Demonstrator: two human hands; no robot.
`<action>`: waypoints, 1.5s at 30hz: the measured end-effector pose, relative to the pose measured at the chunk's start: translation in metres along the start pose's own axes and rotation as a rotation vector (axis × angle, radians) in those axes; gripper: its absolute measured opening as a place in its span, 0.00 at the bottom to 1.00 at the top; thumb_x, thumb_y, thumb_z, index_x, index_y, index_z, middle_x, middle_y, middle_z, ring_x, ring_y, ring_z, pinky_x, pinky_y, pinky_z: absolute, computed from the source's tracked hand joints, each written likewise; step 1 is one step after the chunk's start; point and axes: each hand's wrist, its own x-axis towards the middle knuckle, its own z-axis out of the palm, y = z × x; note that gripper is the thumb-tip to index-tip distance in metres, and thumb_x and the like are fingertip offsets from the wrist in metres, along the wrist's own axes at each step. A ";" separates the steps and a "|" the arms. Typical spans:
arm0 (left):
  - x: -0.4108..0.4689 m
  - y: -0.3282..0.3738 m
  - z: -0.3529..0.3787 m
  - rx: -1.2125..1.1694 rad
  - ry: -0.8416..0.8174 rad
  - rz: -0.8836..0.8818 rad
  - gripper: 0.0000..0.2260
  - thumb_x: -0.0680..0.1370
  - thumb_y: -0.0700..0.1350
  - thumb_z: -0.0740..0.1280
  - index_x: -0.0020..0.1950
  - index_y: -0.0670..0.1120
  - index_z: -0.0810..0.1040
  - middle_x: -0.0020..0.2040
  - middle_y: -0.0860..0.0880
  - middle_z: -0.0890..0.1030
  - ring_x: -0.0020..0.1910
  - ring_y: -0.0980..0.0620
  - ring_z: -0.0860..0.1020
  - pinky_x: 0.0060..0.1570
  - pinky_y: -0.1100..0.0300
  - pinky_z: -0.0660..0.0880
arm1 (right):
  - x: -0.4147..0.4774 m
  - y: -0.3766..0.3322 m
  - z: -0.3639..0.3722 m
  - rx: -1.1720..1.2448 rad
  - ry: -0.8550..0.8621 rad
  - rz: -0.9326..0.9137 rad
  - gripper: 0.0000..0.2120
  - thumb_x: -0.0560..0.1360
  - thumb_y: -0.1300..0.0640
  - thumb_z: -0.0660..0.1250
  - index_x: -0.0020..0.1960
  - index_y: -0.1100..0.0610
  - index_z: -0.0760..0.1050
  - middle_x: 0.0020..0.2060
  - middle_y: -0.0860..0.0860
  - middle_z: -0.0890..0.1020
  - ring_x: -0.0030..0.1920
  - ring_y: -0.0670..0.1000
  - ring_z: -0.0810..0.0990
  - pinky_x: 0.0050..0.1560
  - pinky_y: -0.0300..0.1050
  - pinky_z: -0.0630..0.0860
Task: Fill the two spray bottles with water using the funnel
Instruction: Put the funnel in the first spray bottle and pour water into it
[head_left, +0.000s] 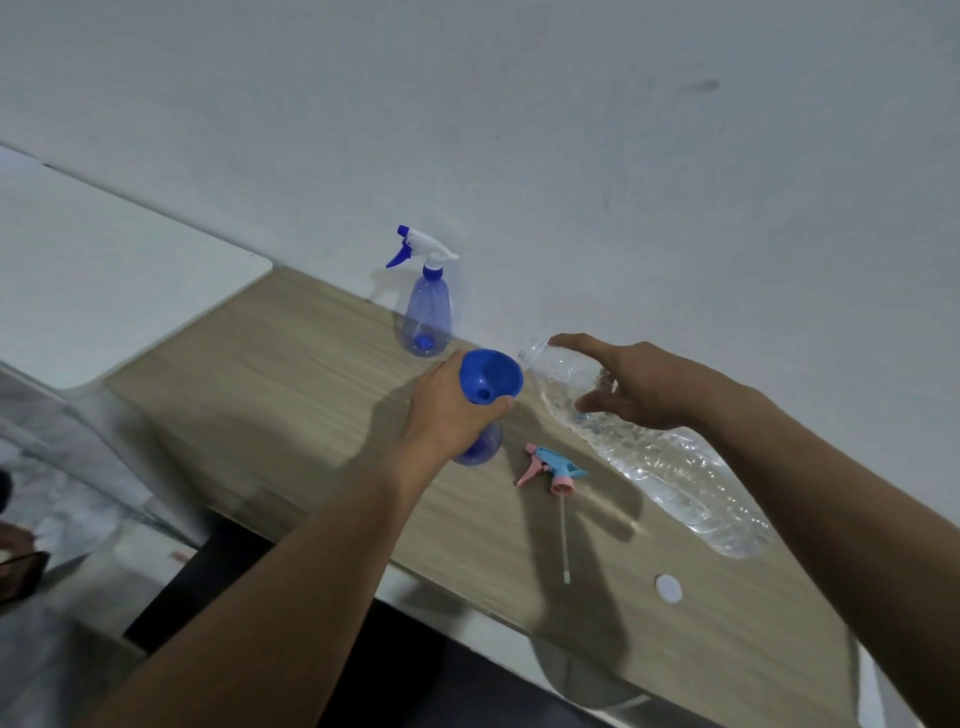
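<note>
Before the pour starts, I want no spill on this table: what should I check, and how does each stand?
1. Blue funnel seated in the open spray bottle: cannot tell, left hand covers the joint.
2. Water bottle uncapped, mouth at funnel rim: ok.
3. Right hand grips water bottle: ok.
4. Pink-and-blue spray head clear of the pour: ok.
5. Second spray bottle opened: not ok, trigger head on.

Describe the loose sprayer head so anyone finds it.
On the wooden counter, look just right of the left hand. The sprayer head lies flat there, pink and light blue with a long white tube; the other, blue-and-white, is screwed onto the standing bottle.
</note>
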 end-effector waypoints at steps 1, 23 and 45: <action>0.000 -0.001 0.000 -0.002 0.004 0.004 0.19 0.68 0.54 0.77 0.56 0.54 0.78 0.46 0.57 0.82 0.46 0.56 0.79 0.46 0.60 0.76 | 0.001 0.000 0.000 -0.010 -0.006 -0.001 0.35 0.78 0.44 0.69 0.76 0.31 0.51 0.48 0.52 0.81 0.47 0.53 0.78 0.56 0.51 0.76; 0.010 -0.007 0.000 -0.007 -0.013 0.015 0.22 0.67 0.54 0.78 0.59 0.54 0.78 0.48 0.58 0.82 0.48 0.57 0.80 0.48 0.61 0.78 | 0.015 -0.002 -0.006 -0.099 -0.087 -0.006 0.36 0.78 0.46 0.70 0.77 0.32 0.52 0.43 0.49 0.76 0.47 0.54 0.77 0.54 0.51 0.75; 0.010 -0.005 -0.001 0.022 -0.028 0.017 0.20 0.67 0.54 0.78 0.57 0.54 0.79 0.47 0.57 0.82 0.47 0.57 0.79 0.45 0.63 0.75 | 0.011 -0.003 -0.014 -0.133 -0.096 0.026 0.36 0.77 0.47 0.71 0.74 0.29 0.52 0.48 0.51 0.82 0.49 0.53 0.81 0.56 0.55 0.78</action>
